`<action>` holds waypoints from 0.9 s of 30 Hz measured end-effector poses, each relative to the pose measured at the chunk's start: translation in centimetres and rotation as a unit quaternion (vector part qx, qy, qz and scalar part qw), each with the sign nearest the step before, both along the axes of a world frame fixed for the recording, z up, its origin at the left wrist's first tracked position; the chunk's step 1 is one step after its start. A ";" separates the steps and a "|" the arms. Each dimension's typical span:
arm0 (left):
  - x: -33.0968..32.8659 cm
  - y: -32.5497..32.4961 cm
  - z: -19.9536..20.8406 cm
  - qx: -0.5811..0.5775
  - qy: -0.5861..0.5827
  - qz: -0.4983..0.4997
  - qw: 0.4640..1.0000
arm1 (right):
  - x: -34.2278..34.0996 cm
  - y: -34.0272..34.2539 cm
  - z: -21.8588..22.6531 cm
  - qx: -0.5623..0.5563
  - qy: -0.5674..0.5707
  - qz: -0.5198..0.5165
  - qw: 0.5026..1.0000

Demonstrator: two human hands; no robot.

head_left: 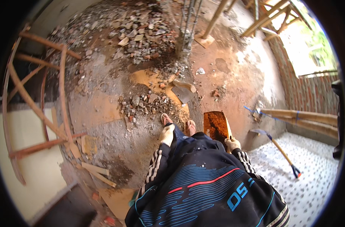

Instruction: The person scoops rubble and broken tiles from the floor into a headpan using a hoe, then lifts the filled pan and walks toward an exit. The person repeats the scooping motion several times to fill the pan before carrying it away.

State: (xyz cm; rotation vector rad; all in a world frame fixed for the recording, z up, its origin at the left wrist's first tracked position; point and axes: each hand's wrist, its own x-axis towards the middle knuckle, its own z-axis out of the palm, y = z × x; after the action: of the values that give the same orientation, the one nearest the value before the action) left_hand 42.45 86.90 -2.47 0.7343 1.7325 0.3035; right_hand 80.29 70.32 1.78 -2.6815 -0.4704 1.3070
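Note:
My left hand [166, 135], in a pale work glove, is closed beside my dark trouser leg [177, 137] and touches its cloth; whether it grips anything is hidden. At my right side, my gloved right hand [232, 144] grips the edge of a rusty orange-brown scoop-like pan [215, 124] with a pale rim. Dark dirt shows on the pan's surface. Beyond my sandalled feet lies a grey hoe blade [183, 94] with a wooden handle end, next to a small heap of broken stones [146, 106].
A larger rubble pile [142, 34] spreads at the far left. Wooden frames [62, 90] stand on the left, with loose boards [98, 174] nearby. Bamboo poles [301, 117] and a yellow-handled tool [281, 150] lie at right. A steel rebar column [187, 26] rises ahead.

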 end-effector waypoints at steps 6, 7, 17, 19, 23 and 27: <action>8.4 14.0 1.6 -0.213 -0.382 0.058 0.898 | -5.5 -3.1 0.5 0.003 -0.092 -0.067 0.994; 10.4 15.6 1.9 -0.268 -0.390 0.115 0.873 | -5.8 -4.1 0.9 -0.025 -0.049 -0.097 0.994; 18.4 24.7 -0.5 -0.261 -0.472 0.473 0.697 | -7.2 -7.0 -0.6 0.009 0.024 -0.146 0.989; 11.2 25.7 0.3 -0.236 -0.527 0.440 0.688 | -6.9 -6.4 -0.5 0.005 0.034 -0.147 0.989; -4.6 21.9 5.8 -0.180 -0.558 0.401 0.704 | -5.5 -6.0 -1.8 0.005 0.040 -0.139 0.989; -13.5 13.8 13.0 -0.174 -0.549 0.455 0.679 | -3.2 -7.8 -6.6 0.023 0.053 -0.146 0.988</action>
State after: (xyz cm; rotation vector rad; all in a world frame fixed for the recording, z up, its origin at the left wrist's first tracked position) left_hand 28.99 100.67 10.49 -0.6358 0.7541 0.8481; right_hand 77.06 62.54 -4.84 -2.5077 -0.0890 1.3232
